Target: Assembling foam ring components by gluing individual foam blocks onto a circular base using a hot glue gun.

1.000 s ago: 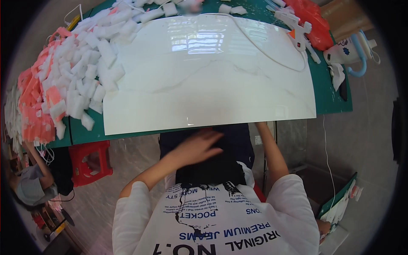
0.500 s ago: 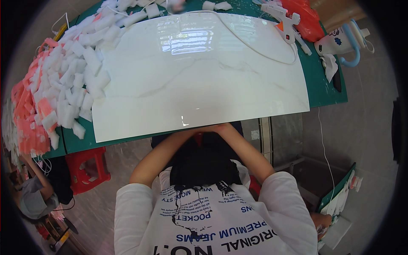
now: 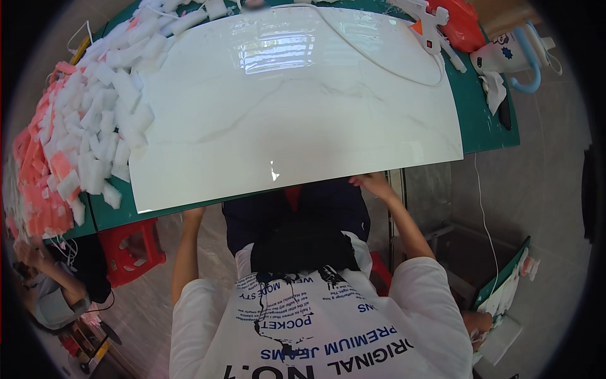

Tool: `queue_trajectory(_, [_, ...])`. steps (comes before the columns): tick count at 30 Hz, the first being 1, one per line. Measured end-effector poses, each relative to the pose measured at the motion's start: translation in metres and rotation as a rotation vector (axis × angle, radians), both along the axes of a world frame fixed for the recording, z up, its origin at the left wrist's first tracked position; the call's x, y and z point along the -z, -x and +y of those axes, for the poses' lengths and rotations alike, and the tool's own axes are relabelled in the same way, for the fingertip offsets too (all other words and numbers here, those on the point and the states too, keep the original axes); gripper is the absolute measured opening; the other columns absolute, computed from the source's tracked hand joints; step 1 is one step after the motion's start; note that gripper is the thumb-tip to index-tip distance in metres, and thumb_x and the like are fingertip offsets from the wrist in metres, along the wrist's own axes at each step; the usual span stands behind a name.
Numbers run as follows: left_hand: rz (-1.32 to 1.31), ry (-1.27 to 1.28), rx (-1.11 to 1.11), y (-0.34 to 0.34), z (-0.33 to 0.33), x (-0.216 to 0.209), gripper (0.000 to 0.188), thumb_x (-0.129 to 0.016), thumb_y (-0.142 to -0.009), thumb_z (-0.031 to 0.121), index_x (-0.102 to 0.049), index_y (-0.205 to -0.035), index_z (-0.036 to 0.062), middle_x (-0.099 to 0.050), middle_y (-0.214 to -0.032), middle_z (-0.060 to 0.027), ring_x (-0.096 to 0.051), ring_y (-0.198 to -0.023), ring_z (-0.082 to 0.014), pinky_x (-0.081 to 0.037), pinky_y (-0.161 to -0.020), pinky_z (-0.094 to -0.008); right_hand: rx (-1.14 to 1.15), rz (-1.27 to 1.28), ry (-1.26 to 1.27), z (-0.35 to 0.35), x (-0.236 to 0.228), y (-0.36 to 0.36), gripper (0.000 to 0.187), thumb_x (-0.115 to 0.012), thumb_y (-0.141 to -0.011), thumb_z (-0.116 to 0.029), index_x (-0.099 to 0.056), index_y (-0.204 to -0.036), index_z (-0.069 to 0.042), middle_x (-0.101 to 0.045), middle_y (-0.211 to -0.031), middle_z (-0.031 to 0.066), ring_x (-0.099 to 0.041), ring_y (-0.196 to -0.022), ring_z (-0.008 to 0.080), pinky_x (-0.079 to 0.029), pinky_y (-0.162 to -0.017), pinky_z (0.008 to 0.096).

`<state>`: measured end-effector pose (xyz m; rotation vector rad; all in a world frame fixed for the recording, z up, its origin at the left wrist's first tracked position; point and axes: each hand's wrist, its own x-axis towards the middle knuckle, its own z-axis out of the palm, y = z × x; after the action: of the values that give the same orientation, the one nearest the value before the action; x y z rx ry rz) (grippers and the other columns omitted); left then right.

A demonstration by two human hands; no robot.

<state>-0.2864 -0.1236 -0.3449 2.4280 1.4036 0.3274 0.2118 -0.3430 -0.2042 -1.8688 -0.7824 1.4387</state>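
A glossy white marbled board (image 3: 303, 126) lies on the green table (image 3: 489, 136) before me. My left hand (image 3: 194, 213) is at the board's near left edge; its fingers are hidden beneath the edge. Below the near right edge is my right hand (image 3: 374, 183), its partly visible fingers apart and pointing left, with no object seen in them. A white glue gun (image 3: 432, 35) with an orange part stands at the board's far right, its white cable looping over the surface.
White foam pieces (image 3: 101, 126) and pink foam pieces (image 3: 38, 183) heap up at the left. A red bag (image 3: 462, 25), a white cup (image 3: 502, 55) and a crumpled tissue (image 3: 494, 93) are at the right. A red stool (image 3: 132, 251) stands below left, near another person (image 3: 57, 297).
My hands, together under the board's near edge before, have parted: the left moved left and the right moved right. The view has shifted slightly. The person at left has raised a hand.
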Motion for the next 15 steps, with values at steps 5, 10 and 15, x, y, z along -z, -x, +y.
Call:
queue_trajectory(5, [0.577, 0.384, -0.394, 0.071, -0.054, -0.063, 0.029, -0.048, -0.086, 0.029, -0.063, -0.092, 0.0044, -0.063, -0.093, -0.0191, -0.06, -0.085, -0.0377, -0.048, -0.071, -0.046, 0.021, 0.427, 0.124, -0.042, 0.006, -0.051, 0.036, -0.049, -0.089, -0.025, -0.052, -0.116, 0.0, -0.063, -0.091, 0.0105, -0.062, -0.078, 0.0166, -0.051, -0.073, 0.0312])
queue_trajectory(10, [0.424, 0.508, 0.197, 0.091, -0.15, 0.063, 0.025, -0.054, -0.084, 0.03, -0.06, -0.085, 0.0065, -0.062, -0.086, -0.0173, -0.06, -0.086, -0.0361, -0.047, -0.072, -0.0458, -0.913, -1.431, 0.503, -0.384, 0.219, -0.26, 0.053, -0.051, -0.087, -0.037, -0.042, -0.128, -0.006, -0.059, -0.109, 0.0154, -0.061, -0.091, 0.0269, -0.047, -0.082, 0.0424])
queue_trajectory(15, [0.376, 0.288, -0.035, 0.042, -0.106, -0.091, 0.019, -0.059, -0.081, 0.025, -0.056, -0.076, 0.0065, -0.059, -0.077, -0.0135, -0.058, -0.077, -0.0323, -0.046, -0.07, -0.0419, -1.194, -0.779, 0.219, -0.165, 0.167, -0.07, 0.029, -0.056, -0.078, -0.016, -0.058, -0.106, -0.008, -0.062, -0.1, 0.015, -0.06, -0.091, 0.0343, -0.049, -0.077, 0.0384])
